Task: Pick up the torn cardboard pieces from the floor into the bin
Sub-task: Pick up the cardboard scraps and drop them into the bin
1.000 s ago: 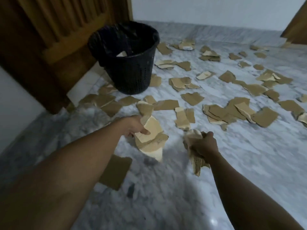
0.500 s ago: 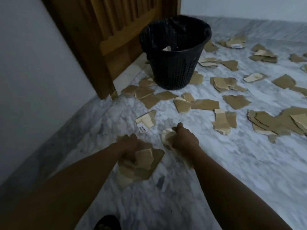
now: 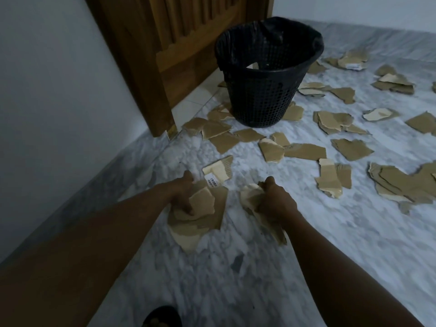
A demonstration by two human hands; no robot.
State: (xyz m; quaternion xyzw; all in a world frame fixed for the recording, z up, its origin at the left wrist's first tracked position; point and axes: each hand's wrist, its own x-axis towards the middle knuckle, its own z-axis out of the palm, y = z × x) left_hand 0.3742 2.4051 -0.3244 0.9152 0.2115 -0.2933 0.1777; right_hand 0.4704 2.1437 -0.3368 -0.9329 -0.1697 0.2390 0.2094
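Observation:
My left hand (image 3: 182,194) grips a stack of torn brown cardboard pieces (image 3: 195,220) low over the marble floor. My right hand (image 3: 276,201) grips another bunch of cardboard pieces (image 3: 250,199) that hangs down past my wrist. A labelled cardboard scrap (image 3: 218,171) lies on the floor just beyond my left hand. The black mesh bin (image 3: 262,95), lined with a black bag, stands ahead near the door, with a pale scrap visible inside. Many torn pieces (image 3: 304,151) are scattered around the bin and off to the right.
A wooden door (image 3: 179,55) and its frame stand at the left behind the bin. A white wall (image 3: 59,90) runs along the left. My dark shoe tip (image 3: 162,317) shows at the bottom edge. Bare marble floor (image 3: 236,279) lies between my arms.
The view has swung left, so the bin now sits up and to the right. Both hands, still holding cardboard, have come lower and closer to the labelled scrap on the floor.

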